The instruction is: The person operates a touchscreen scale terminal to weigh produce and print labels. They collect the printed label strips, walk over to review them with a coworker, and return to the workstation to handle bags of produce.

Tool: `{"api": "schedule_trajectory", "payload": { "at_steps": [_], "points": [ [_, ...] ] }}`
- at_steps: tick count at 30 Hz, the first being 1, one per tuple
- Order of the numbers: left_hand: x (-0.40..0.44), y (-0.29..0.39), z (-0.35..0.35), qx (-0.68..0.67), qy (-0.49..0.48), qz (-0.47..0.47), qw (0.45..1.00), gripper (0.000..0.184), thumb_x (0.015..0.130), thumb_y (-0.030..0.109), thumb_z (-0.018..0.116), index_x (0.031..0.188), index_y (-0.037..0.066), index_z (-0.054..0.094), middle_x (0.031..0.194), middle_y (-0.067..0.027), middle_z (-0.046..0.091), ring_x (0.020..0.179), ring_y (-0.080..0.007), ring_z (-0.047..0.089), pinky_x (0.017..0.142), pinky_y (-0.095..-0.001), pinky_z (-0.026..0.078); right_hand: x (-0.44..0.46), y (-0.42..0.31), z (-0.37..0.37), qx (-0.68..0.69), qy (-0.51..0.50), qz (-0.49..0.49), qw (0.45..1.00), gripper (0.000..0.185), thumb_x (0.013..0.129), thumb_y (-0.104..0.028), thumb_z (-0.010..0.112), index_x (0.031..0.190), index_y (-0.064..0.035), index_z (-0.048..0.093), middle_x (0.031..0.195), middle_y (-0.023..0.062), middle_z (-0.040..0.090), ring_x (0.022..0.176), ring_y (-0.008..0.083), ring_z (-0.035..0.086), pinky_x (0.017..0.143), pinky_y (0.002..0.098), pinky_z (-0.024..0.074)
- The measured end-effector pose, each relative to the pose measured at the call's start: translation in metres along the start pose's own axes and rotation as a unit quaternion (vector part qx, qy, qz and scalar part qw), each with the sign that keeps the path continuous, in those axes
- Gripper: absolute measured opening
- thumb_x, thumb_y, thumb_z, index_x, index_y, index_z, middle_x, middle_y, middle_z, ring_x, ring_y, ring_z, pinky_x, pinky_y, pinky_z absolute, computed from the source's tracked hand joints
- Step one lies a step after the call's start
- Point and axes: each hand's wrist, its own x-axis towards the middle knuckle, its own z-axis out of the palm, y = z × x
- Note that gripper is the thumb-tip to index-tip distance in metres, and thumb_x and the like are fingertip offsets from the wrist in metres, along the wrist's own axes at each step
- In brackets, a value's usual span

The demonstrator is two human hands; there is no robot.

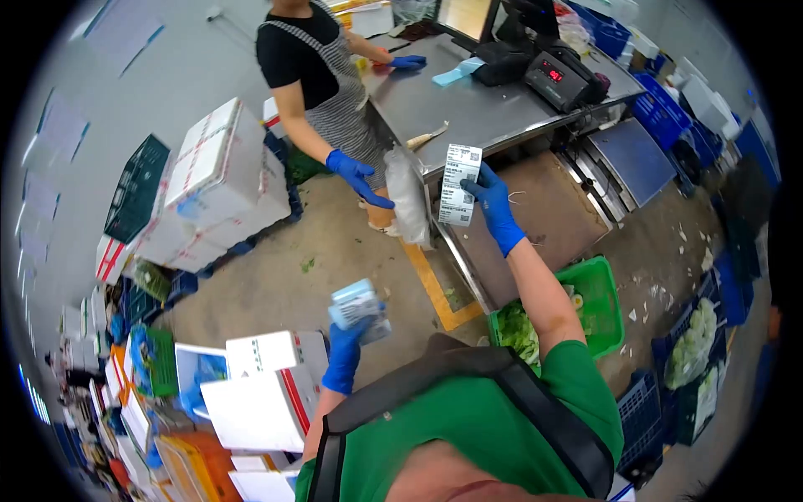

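Observation:
Blue gloves cover both of my hands. My right hand point(495, 205) pinches a strip of white printed labels point(459, 186) by its right side, near the front corner of the metal table point(510, 107). Lower left, my left hand point(344, 351) grips a stack of light blue and white labels point(358, 306), slightly blurred. A clear plastic bag point(407, 197) hangs at the table's edge, left of the label strip. On the table near that corner lies a pale root vegetable point(427, 136).
A co-worker in blue gloves point(360, 177) stands beyond the table's left side. A scale display point(555, 77) sits on the table. Below my right arm is a green crate point(604, 309) with leafy greens. White foam boxes point(255, 410) stand lower left, more point(209, 171) upper left.

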Motion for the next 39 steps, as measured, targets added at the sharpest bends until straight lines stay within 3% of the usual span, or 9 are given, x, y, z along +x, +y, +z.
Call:
{"api": "schedule_trajectory", "payload": {
  "at_steps": [7, 10, 12, 14, 16, 20, 23, 27, 39],
  "points": [
    [0.191, 0.065, 0.051, 0.441, -0.250, 0.151, 0.849, 0.035, 0.084, 0.006, 0.059, 0.118, -0.001, 0.052, 0.103, -0.0109, 0.063, 0.096, -0.0255, 0.061, 0.080, -0.0333, 0.049, 0.082, 0.020, 0.047, -0.006, 0.027, -0.074, 0.997, 0.058, 0.080, 0.007, 0.059, 0.134, -0.0005, 0.040, 0.114, 0.0091, 0.059, 0.096, 0.0139, 0.058, 0.084, 0.0278, 0.0488],
    [0.279, 0.085, 0.093, 0.375, -0.256, 0.197, 0.869, 0.034, 0.084, 0.002, 0.060, 0.117, -0.002, 0.053, 0.104, -0.0131, 0.063, 0.094, -0.0234, 0.061, 0.078, -0.0327, 0.050, 0.136, 0.032, 0.061, -0.050, 0.041, -0.090, 0.994, 0.056, 0.082, 0.005, 0.058, 0.134, -0.0007, 0.040, 0.112, 0.0098, 0.061, 0.092, 0.0140, 0.060, 0.080, 0.0283, 0.0508],
    [0.330, 0.078, 0.121, 0.079, -0.249, 0.062, 0.963, 0.032, 0.084, 0.003, 0.060, 0.115, -0.002, 0.054, 0.101, -0.0134, 0.063, 0.093, -0.0227, 0.061, 0.076, -0.0338, 0.050, 0.173, 0.050, 0.064, -0.093, 0.056, -0.091, 0.990, 0.055, 0.081, 0.004, 0.060, 0.133, 0.0001, 0.042, 0.111, 0.0097, 0.061, 0.090, 0.0138, 0.061, 0.077, 0.0270, 0.0511],
    [0.383, 0.078, 0.126, 0.073, -0.252, 0.073, 0.962, 0.031, 0.084, 0.005, 0.061, 0.113, -0.002, 0.055, 0.098, -0.0146, 0.063, 0.092, -0.0233, 0.061, 0.074, -0.0349, 0.049, 0.211, 0.065, 0.068, -0.148, 0.081, -0.088, 0.982, 0.052, 0.083, 0.001, 0.058, 0.133, 0.0001, 0.043, 0.113, 0.0100, 0.061, 0.093, 0.0140, 0.060, 0.079, 0.0268, 0.0499],
    [0.427, 0.078, 0.129, 0.343, -0.272, 0.232, 0.868, 0.030, 0.084, 0.007, 0.062, 0.112, -0.003, 0.055, 0.095, -0.0169, 0.063, 0.091, -0.0251, 0.062, 0.073, -0.0358, 0.049, 0.242, 0.079, 0.065, -0.135, 0.077, -0.068, 0.985, 0.051, 0.085, -0.003, 0.056, 0.133, 0.0005, 0.041, 0.115, 0.0105, 0.059, 0.096, 0.0153, 0.058, 0.083, 0.0284, 0.0484],
    [0.479, 0.129, 0.146, 0.487, -0.271, 0.183, 0.810, 0.026, 0.084, 0.017, 0.062, 0.101, -0.003, 0.060, 0.083, -0.0228, 0.063, 0.073, -0.0355, 0.063, 0.060, -0.0403, 0.049, 0.296, 0.103, 0.064, 0.004, 0.058, -0.041, 0.997, 0.050, 0.092, -0.017, 0.050, 0.136, 0.0021, 0.036, 0.117, 0.0131, 0.057, 0.101, 0.0193, 0.057, 0.089, 0.0327, 0.0470],
    [0.517, 0.114, 0.137, 0.423, -0.263, 0.311, 0.810, 0.024, 0.084, 0.019, 0.062, 0.093, -0.003, 0.061, 0.072, -0.0200, 0.063, 0.062, -0.0354, 0.062, 0.053, -0.0421, 0.047, 0.322, 0.105, 0.069, 0.147, 0.099, -0.004, 0.984, 0.048, 0.090, -0.012, 0.052, 0.134, 0.0013, 0.038, 0.117, 0.0129, 0.057, 0.101, 0.0194, 0.058, 0.088, 0.0319, 0.0472],
    [0.545, 0.115, 0.111, 0.397, -0.322, 0.309, 0.802, 0.021, 0.081, 0.008, 0.061, 0.099, -0.002, 0.058, 0.082, -0.0193, 0.061, 0.073, -0.0329, 0.061, 0.060, -0.0387, 0.047, 0.351, 0.079, 0.093, -0.251, 0.137, -0.015, 0.958, 0.055, 0.084, 0.003, 0.058, 0.135, -0.0028, 0.039, 0.115, 0.0101, 0.059, 0.100, 0.0172, 0.059, 0.087, 0.0292, 0.0477],
    [0.637, 0.145, 0.115, 0.384, -0.318, 0.324, 0.804, 0.031, 0.081, 0.011, 0.063, 0.108, -0.004, 0.056, 0.095, -0.0195, 0.061, 0.085, -0.0336, 0.061, 0.073, -0.0417, 0.048, 0.439, 0.101, 0.109, -0.132, 0.211, -0.070, 0.966, 0.047, 0.082, 0.002, 0.060, 0.127, -0.0035, 0.050, 0.111, 0.0087, 0.062, 0.096, 0.0143, 0.059, 0.082, 0.0262, 0.0478]
  ]
}}
